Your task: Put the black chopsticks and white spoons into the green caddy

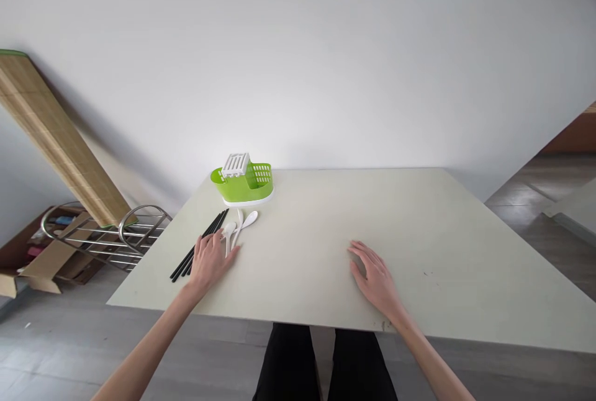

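Note:
My left hand [210, 260] lies flat on the pale table [419, 233], fingers stretched over the handles of white plastic spoons [246, 222] and touching a bundle of black chopsticks [207, 234]. It grips nothing. A green cutlery holder [244, 182] with a white slotted insert stands just beyond them at the table's far left. My right hand [374, 275] rests open, palm down, on bare tabletop near the front edge, apart from every object.
A rolled bamboo mat [56, 140] leans on the white wall at left. Below it a metal rack [107, 233] and flattened cardboard [41, 261] lie on the grey floor. My dark trouser legs [321, 364] show under the table's front edge.

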### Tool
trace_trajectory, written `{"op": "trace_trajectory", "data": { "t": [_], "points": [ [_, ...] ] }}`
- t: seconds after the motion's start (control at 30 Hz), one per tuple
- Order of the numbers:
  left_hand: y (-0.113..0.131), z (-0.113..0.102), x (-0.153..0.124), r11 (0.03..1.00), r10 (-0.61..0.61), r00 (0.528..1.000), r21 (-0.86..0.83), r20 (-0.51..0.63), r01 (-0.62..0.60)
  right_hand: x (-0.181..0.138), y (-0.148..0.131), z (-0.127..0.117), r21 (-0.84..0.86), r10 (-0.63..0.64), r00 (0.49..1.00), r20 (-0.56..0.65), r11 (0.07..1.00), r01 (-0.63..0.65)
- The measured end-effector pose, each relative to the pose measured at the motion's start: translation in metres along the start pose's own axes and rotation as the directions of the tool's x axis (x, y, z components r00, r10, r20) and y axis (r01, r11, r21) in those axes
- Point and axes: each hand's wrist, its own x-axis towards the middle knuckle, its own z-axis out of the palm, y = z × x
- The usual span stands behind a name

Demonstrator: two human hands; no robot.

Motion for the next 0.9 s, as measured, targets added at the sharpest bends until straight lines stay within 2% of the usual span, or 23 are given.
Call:
{"op": "trace_trajectory", "data": {
  "t": [0.13, 0.3, 0.5, 0.63, 0.83, 0.9],
  "points": [
    [0.007, 0.004, 0.005, 1.000, 0.000, 1.000, -0.015, 0.025, 0.001, 0.000, -0.001, 0.000, -0.003, -0.002, 1.000, -0.005, 1.000, 0.002],
    [0.021, 0.017, 0.004, 0.994, 0.089, 0.995, -0.059, -0.043, -0.091, 0.000, 0.001, 0.000, -0.016, 0.000, 1.000, 0.012, 1.000, 0.001],
    [0.059, 0.036, -0.005, 0.961, 0.134, 0.986, -0.229, -0.102, -0.155, 0.001, 0.003, 0.000, -0.015, -0.013, 1.000, 0.003, 1.000, 0.013],
    [0.116, 0.049, -0.015, 0.931, 0.150, 0.983, -0.320, -0.105, -0.176, 0.002, -0.002, 0.003, 0.023, 0.010, 1.000, 0.008, 1.000, -0.011],
    [0.244, 0.065, -0.027, 0.907, 0.147, 0.989, -0.395, -0.027, -0.145, 0.008, -0.009, 0.012, 0.180, 0.137, 0.991, -0.008, 0.975, -0.133],
    [0.278, 0.066, -0.029, 0.887, 0.139, 0.990, -0.447, 0.018, -0.116, 0.015, -0.008, 0.014, 0.220, 0.199, 0.980, -0.018, 0.957, -0.190]
  ]
}}
